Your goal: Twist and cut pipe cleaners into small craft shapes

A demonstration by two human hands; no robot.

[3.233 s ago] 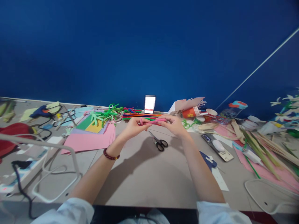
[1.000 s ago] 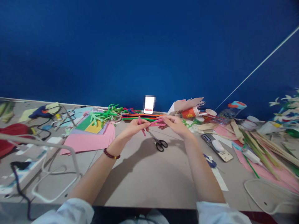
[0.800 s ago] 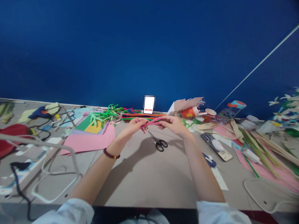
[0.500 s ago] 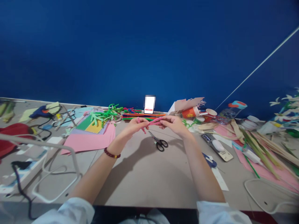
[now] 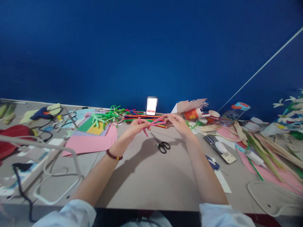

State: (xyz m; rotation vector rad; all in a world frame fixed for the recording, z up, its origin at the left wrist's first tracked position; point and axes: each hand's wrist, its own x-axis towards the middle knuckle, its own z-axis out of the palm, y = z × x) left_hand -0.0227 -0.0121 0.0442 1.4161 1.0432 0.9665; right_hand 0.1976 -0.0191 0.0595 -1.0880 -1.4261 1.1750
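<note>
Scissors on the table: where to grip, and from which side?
Grip the black finger loops of the scissors, coming from the near side over the bare tabletop. The scissors lie flat with the loops facing the person, while the metal blades point away toward the pink pipe cleaner.

Bright even light, soft shadows, edges warped, seemingly wide-angle

Black-handled scissors (image 5: 162,147) lie on the tabletop (image 5: 165,186)
</note>
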